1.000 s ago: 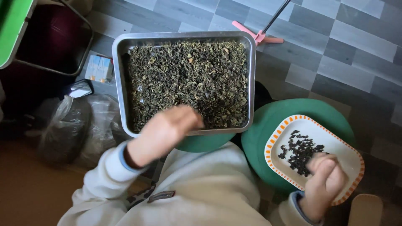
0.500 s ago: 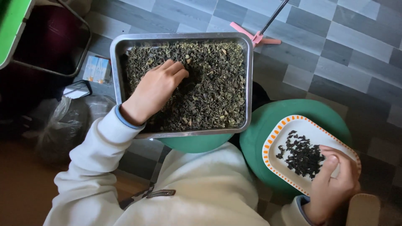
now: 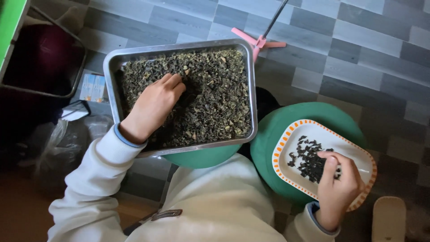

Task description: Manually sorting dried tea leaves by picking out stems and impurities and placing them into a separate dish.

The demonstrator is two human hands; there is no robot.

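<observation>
The left hand [image 3: 152,107] lies fingers-down in the dried dark leaves [image 3: 210,98] filling the steel tray [image 3: 179,45], its grip loosely curled into the heap; whether it has pinched any I cannot tell; the right hand [image 3: 338,190] clasps the near edge of the white orange-rimmed plate [image 3: 358,152], thumb over a small pile of darker pieces [image 3: 309,157]; the plate rests on a green stool [image 3: 277,134]; picking through seems the step in hand; next wants a fine pinch and a carry across to the plate.
</observation>
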